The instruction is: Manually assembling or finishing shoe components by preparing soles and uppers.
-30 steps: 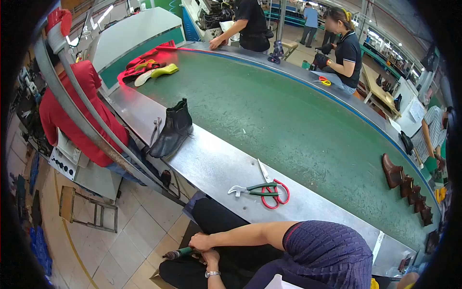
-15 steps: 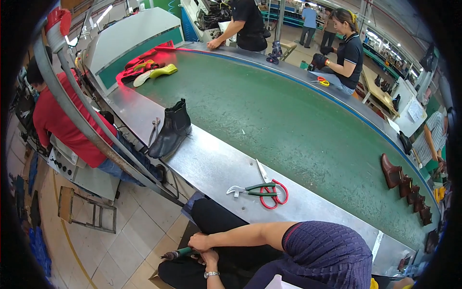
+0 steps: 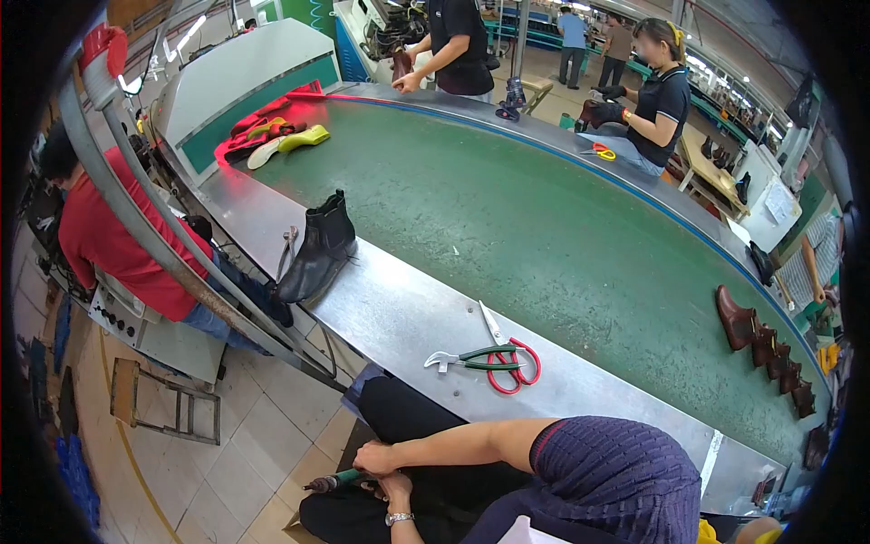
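Note:
My right hand (image 3: 373, 458) is closed round a tool with a green shaft (image 3: 347, 476) and a dark, blunt end. Just below it, my left hand (image 3: 396, 490) with a wristwatch is closed against the right one, above my dark trousers; its fingertips are partly hidden. On the metal ledge beside my arms lie green-handled pincers (image 3: 471, 359) across red-handled scissors (image 3: 521, 370). Farther left on the ledge stands a black ankle boot (image 3: 323, 247), with another hand tool (image 3: 287, 250) next to it.
A green conveyor belt (image 3: 544, 263) runs past the ledge, with several brown boots (image 3: 736, 319) at right and shoe parts (image 3: 281, 140) under red light. A grey metal frame (image 3: 163, 213) and a small stool (image 3: 172, 403) stand left. Co-workers (image 3: 648, 100) are across the belt.
My hands and the tool keep almost the same place. Across the belt, one co-worker now has a brown boot in hand; another has shifted their gloved hands. The view has moved slightly.

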Demonstrator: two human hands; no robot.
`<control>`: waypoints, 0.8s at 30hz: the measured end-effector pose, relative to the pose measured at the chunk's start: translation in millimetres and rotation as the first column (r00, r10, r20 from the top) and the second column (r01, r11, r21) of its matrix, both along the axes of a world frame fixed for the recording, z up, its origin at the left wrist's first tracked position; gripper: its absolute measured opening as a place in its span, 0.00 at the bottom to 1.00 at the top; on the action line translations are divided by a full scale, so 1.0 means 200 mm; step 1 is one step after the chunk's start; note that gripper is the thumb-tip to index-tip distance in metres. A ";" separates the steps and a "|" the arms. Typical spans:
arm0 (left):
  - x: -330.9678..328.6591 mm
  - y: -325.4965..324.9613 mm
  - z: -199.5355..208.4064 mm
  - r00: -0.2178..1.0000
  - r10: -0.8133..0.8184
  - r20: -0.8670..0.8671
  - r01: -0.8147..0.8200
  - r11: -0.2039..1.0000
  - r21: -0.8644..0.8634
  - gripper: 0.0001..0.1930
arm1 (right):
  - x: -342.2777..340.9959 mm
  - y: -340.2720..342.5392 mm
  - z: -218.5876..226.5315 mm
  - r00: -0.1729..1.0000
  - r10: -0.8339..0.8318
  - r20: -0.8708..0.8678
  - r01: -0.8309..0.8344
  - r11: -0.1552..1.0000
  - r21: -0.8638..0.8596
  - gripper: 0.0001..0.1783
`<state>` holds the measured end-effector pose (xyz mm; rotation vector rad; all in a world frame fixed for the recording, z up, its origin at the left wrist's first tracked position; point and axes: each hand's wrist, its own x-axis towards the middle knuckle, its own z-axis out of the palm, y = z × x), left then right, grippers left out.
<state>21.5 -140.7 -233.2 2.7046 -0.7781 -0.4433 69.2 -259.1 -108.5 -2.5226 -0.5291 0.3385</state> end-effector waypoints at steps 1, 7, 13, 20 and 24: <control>0.00 0.01 0.00 1.000 -0.015 0.000 0.015 1.000 0.019 0.15 | -0.01 0.02 0.01 1.000 -0.011 0.002 0.011 1.000 0.021 0.12; 0.00 0.02 -0.01 0.993 -0.122 -0.009 0.122 0.985 0.124 0.15 | 0.00 0.02 -0.03 1.000 0.000 0.014 0.000 0.998 0.058 0.11; 0.01 0.05 -0.02 0.975 -0.219 -0.029 0.220 0.949 0.227 0.15 | 0.01 0.04 -0.11 0.999 0.030 0.045 -0.032 0.999 0.038 0.09; 0.02 0.09 -0.09 0.955 -0.295 -0.015 0.286 0.913 0.291 0.15 | 0.01 0.06 -0.09 0.999 0.038 0.011 -0.038 0.999 -0.027 0.10; 0.02 0.01 -0.05 0.949 -0.298 -0.103 0.316 0.900 0.301 0.14 | -0.01 0.01 -0.11 0.999 0.036 -0.009 -0.036 0.998 -0.057 0.10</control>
